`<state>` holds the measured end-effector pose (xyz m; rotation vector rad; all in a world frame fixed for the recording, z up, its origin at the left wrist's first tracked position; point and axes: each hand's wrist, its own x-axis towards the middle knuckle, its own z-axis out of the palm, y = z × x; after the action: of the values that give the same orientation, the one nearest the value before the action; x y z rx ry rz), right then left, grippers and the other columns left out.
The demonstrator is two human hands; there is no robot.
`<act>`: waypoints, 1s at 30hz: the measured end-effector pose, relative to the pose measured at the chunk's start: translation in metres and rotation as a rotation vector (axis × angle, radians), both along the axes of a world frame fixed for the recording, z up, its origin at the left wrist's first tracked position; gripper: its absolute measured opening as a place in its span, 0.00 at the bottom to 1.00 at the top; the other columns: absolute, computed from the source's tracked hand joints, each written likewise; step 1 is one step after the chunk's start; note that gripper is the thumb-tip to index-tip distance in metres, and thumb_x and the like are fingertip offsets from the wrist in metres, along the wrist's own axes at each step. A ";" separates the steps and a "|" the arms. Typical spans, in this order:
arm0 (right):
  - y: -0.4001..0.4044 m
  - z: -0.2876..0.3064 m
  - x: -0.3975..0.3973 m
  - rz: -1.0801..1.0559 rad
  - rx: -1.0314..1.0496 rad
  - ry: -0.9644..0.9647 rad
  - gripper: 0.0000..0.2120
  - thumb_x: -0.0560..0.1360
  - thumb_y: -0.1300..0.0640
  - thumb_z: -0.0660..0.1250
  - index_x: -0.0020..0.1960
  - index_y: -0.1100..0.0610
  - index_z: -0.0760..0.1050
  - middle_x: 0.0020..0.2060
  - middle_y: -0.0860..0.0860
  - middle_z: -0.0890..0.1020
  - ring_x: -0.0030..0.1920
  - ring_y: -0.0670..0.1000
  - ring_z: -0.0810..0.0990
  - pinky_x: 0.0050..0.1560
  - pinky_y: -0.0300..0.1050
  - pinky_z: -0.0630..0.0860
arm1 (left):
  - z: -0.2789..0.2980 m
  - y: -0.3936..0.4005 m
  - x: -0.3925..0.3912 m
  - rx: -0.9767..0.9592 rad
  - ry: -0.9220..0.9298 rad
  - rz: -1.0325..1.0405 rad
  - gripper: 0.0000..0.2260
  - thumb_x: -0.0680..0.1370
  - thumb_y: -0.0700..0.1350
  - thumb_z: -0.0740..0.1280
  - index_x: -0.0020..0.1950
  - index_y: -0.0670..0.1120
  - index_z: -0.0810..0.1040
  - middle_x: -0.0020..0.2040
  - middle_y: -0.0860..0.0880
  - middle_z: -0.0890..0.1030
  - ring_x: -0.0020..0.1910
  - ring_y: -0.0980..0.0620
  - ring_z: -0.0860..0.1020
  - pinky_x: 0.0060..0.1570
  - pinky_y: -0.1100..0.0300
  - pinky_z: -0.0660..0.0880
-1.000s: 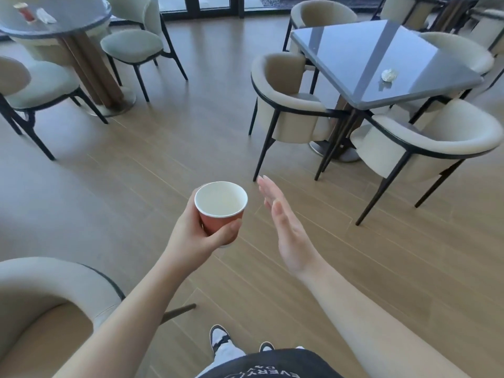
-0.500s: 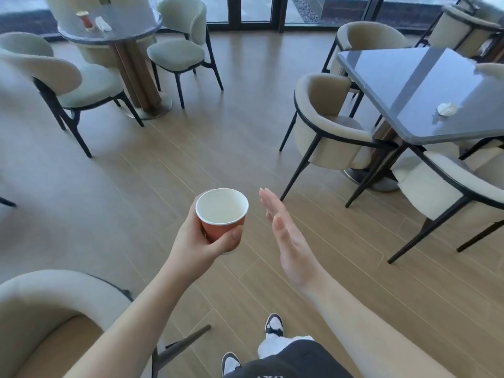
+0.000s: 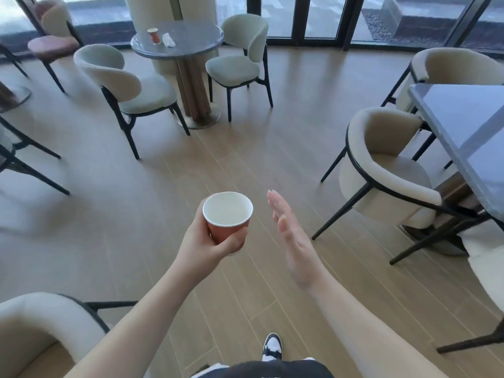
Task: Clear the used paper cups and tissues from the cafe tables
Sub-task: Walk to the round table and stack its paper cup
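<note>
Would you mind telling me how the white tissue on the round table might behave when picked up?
The tissue looks crumpled and thin, so probably floppy and very light. Lying beside the paper cup on the round table, a careless grab might tip it.

Head-worn camera looks forward and down, hands near, round table (image 3: pixel 177 39) far ahead.
</note>
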<state>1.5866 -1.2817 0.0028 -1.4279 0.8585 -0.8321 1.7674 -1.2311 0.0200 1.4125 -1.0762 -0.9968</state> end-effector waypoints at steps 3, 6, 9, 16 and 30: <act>-0.030 0.002 0.007 0.037 0.012 -0.011 0.40 0.73 0.23 0.54 0.78 0.41 0.57 0.79 0.37 0.60 0.78 0.36 0.56 0.77 0.40 0.54 | 0.003 -0.025 0.006 -0.004 0.010 0.040 0.27 0.65 0.56 0.76 0.62 0.60 0.73 0.50 0.68 0.83 0.49 0.69 0.81 0.39 0.74 0.76; -0.056 -0.002 0.020 0.056 0.007 -0.008 0.42 0.74 0.23 0.54 0.80 0.45 0.56 0.79 0.37 0.60 0.78 0.36 0.56 0.78 0.42 0.54 | 0.001 -0.047 0.016 0.002 0.013 0.071 0.28 0.64 0.56 0.76 0.63 0.60 0.73 0.50 0.67 0.83 0.49 0.68 0.82 0.40 0.74 0.77; -0.082 -0.008 0.038 0.077 0.002 0.019 0.42 0.74 0.24 0.54 0.80 0.46 0.55 0.79 0.38 0.60 0.78 0.37 0.56 0.79 0.44 0.53 | -0.005 -0.068 0.034 0.004 0.017 0.093 0.28 0.64 0.56 0.76 0.63 0.60 0.73 0.50 0.67 0.83 0.49 0.68 0.82 0.39 0.74 0.76; -0.158 -0.010 0.105 0.093 -0.048 0.074 0.39 0.76 0.26 0.54 0.80 0.45 0.57 0.78 0.36 0.63 0.78 0.38 0.59 0.78 0.46 0.57 | -0.009 -0.137 0.108 -0.033 0.011 0.140 0.27 0.64 0.57 0.76 0.61 0.64 0.73 0.51 0.68 0.83 0.50 0.68 0.81 0.41 0.73 0.77; -0.311 0.012 0.260 0.114 -0.043 0.107 0.27 0.80 0.40 0.56 0.78 0.41 0.61 0.75 0.35 0.66 0.74 0.32 0.62 0.65 0.21 0.61 | 0.021 -0.291 0.269 -0.150 -0.070 0.160 0.25 0.65 0.59 0.76 0.55 0.78 0.72 0.55 0.68 0.81 0.55 0.64 0.80 0.49 0.65 0.80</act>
<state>1.8464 -1.5931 0.0144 -1.5562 0.8354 -0.6968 2.0360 -1.5217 0.0412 1.3949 -1.0486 -0.7419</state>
